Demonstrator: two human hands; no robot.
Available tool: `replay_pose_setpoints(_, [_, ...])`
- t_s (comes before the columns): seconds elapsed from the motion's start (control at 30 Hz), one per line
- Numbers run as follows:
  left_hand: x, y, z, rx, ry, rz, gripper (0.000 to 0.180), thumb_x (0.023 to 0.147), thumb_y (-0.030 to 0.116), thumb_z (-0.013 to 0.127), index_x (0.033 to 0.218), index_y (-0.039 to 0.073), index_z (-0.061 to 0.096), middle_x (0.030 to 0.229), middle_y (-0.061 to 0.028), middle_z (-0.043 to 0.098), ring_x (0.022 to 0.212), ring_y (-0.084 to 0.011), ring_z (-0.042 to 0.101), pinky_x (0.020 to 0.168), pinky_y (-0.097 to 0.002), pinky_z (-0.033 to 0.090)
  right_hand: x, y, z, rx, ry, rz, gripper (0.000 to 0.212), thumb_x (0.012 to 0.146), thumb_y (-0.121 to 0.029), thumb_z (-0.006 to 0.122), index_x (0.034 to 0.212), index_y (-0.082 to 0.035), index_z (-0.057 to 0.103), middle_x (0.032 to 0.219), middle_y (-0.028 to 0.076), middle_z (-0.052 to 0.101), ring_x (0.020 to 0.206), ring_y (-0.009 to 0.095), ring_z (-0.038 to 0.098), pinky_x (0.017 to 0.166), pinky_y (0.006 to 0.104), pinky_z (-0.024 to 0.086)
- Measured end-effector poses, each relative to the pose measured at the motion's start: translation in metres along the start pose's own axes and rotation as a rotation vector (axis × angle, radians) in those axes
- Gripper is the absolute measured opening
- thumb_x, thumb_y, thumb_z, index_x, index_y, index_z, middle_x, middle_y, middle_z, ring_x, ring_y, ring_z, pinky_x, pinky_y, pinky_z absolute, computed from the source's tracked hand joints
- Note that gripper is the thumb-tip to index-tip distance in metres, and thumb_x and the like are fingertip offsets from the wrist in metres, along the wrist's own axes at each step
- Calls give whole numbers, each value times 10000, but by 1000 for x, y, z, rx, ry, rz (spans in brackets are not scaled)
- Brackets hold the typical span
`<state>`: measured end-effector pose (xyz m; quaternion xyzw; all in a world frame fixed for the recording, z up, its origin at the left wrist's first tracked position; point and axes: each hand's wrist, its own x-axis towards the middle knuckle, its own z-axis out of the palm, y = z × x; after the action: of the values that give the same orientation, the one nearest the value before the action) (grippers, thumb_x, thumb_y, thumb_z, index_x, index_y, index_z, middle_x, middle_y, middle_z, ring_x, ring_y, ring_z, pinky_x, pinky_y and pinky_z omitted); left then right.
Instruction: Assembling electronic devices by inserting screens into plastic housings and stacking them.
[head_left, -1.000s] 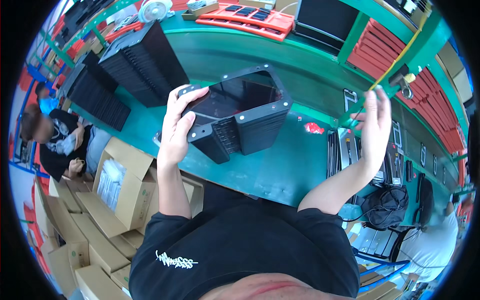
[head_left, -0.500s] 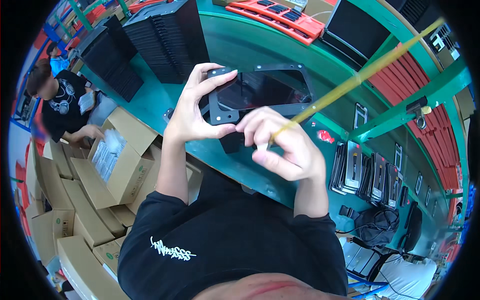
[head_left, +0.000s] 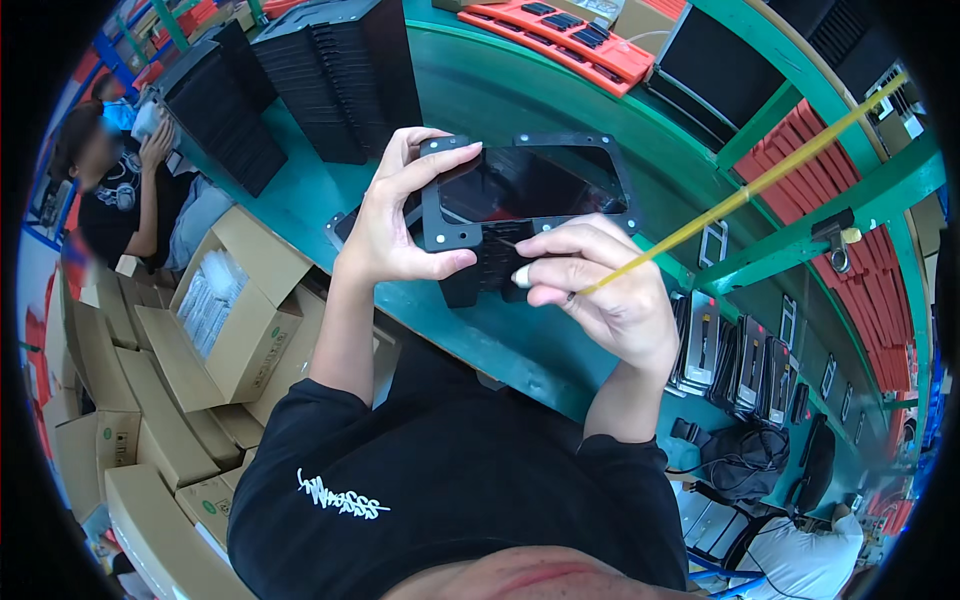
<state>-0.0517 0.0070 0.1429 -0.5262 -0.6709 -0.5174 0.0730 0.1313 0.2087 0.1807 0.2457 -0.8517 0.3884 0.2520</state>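
Observation:
My left hand (head_left: 395, 215) grips the left end of a flat black holder (head_left: 452, 236) with fixings at its corners. A dark, glossy phone-like screen (head_left: 530, 183) lies in that holder. Below its lower edge, my right hand (head_left: 610, 285) is closed in a pinch around a long, thin yellow stick (head_left: 745, 195), which slants up to the far right. One fingertip of that hand carries a white cover. A thin dark tip shows in front of the fingers, close to the holder's lower edge. Beneath the holder is a stack of black pieces (head_left: 492, 268), partly hidden.
Tall stacks of black trays (head_left: 340, 80) stand at the back left of the green bench (head_left: 470, 90). Red trays (head_left: 560, 40) lie behind. Bundled flat parts (head_left: 745, 360) and a black bag (head_left: 745, 450) are at right. Open cartons (head_left: 250, 330) crowd the left, near a seated person (head_left: 120, 190).
My right hand has moved right and slightly down, away from my left thumb, and the yellow stick has shifted with it. The seated person at left has raised their hands.

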Motion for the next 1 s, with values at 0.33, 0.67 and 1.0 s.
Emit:
replay_pose_setpoints(0.33, [-1,0,-2,33,5,18,962,552,589,798,1316,15,687,1296,-209,533,1231,-348,537,1095,-452,393,7,-19,15,-156,34,-69,194,842,-175,803,968,-48,726,1011,100,741,819,249,726,692,366,572])
replay_pose_setpoints(0.67, [7,2,-5,8,-29,17,862,626,438,862,1359,31,664,1231,-141,560,1169,-275,567,1038,-384,455,7,2,47,235,238,72,192,1048,-183,618,962,-12,637,817,78,648,723,161,659,652,302,521])
replay_pose_setpoints(1.0, [-35,-86,-24,-272,337,-674,641,799,323,829,1376,98,662,1187,-130,585,1090,-246,599,1010,-367,474,-21,-5,-22,79,487,87,191,1081,-132,532,954,-6,598,792,59,626,630,101,545,591,236,415])
